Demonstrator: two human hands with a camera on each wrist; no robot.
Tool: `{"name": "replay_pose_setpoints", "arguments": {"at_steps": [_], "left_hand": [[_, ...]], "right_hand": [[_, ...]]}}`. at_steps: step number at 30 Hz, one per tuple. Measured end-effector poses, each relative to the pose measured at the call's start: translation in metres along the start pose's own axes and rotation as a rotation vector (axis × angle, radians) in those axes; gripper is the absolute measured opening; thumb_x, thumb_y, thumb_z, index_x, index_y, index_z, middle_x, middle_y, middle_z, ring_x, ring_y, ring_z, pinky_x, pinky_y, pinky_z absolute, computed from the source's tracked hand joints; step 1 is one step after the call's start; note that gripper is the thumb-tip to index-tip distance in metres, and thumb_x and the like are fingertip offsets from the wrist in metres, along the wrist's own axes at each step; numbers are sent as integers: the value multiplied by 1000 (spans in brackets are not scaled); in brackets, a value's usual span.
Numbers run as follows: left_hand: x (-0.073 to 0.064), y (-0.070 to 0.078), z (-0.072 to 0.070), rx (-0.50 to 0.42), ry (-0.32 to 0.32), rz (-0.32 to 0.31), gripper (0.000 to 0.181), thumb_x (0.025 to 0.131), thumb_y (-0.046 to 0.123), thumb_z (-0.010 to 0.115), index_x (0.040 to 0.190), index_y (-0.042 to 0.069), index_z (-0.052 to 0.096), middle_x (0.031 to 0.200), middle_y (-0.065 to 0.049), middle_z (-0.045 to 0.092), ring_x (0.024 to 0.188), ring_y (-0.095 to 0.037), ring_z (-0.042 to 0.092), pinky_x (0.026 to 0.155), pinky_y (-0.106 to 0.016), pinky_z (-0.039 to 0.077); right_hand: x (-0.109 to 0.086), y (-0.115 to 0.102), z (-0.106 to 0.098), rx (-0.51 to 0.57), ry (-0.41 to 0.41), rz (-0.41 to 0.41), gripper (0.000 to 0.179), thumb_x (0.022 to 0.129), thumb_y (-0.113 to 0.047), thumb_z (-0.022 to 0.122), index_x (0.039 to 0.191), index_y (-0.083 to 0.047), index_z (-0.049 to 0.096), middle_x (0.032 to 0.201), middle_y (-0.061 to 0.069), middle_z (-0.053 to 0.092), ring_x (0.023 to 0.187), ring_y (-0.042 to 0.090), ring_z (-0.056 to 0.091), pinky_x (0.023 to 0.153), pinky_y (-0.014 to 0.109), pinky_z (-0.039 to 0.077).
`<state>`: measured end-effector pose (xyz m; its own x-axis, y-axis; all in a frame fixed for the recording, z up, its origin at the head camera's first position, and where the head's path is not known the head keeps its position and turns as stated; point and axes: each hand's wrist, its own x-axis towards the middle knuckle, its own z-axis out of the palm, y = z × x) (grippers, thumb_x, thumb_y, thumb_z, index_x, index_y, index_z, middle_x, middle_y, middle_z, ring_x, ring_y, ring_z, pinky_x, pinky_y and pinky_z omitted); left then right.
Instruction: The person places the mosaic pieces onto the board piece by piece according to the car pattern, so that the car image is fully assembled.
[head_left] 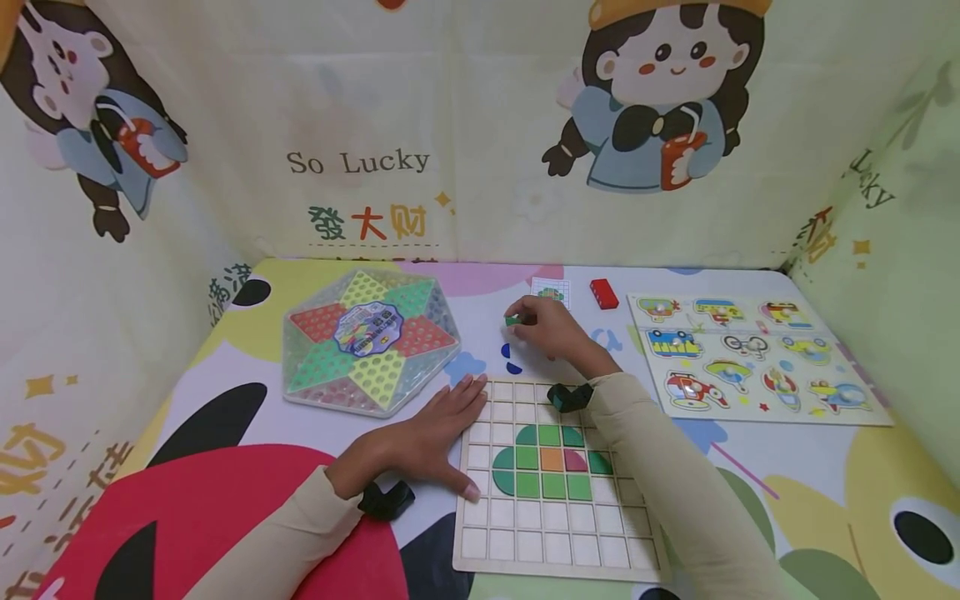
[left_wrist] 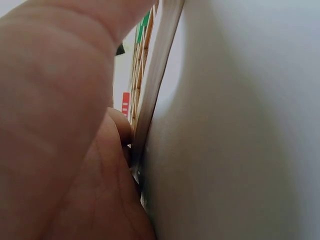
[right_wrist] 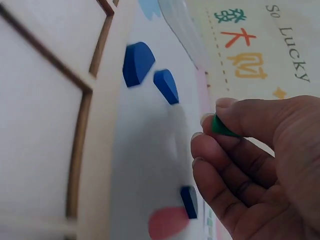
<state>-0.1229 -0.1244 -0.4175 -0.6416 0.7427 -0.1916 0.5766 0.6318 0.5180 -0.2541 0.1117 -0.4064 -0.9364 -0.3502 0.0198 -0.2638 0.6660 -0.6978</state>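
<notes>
In the head view, my right hand (head_left: 551,327) pinches a small green piece (right_wrist: 222,127) between thumb and fingertips, above the table beyond the grid board. My left hand (head_left: 431,442) lies with fingers stretched out along the left side of the wooden grid board (head_left: 517,546), the thumb at its rim. Set into the board's cells are green squares (head_left: 553,485), an orange square (head_left: 552,459), a pink quarter piece (head_left: 574,461) and darker green rounded pieces (head_left: 504,482). Several blue pieces (right_wrist: 139,62) lie on the table under the right hand; the head view hides part of them.
A small pattern card (head_left: 551,288) lies behind the right hand, with a red block (head_left: 603,293) beside it. A hexagonal star-patterned game board (head_left: 330,387) is at the left. At the right lies a vehicle picture puzzle (head_left: 765,404). Printed cloth (head_left: 487,225) hangs at the back.
</notes>
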Motion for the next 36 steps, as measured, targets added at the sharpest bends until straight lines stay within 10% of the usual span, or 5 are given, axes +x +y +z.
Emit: {"name": "replay_pose_setpoints", "arguments": {"at_steps": [18,36], "left_hand": [[-1,-2,0,-16,-12,-16,122,71,62,76,156,7,9,163,-3,-7,146,-20,-14,116,-46,-5],[-1,-2,0,-34,-9,6,121,73,61,76,156,6,8,163,-4,-9,146,-21,-16,115,-48,-6]], "right_hand": [[-44,14,-38,-23,16,-68,15,90,-1,66,104,-2,71,95,7,66,84,23,57,78,34,51],[-93,19,-41,68,-63,-77,17,89,-2,69,105,-4,72,96,2,66,82,21,55,70,25,50]]}}
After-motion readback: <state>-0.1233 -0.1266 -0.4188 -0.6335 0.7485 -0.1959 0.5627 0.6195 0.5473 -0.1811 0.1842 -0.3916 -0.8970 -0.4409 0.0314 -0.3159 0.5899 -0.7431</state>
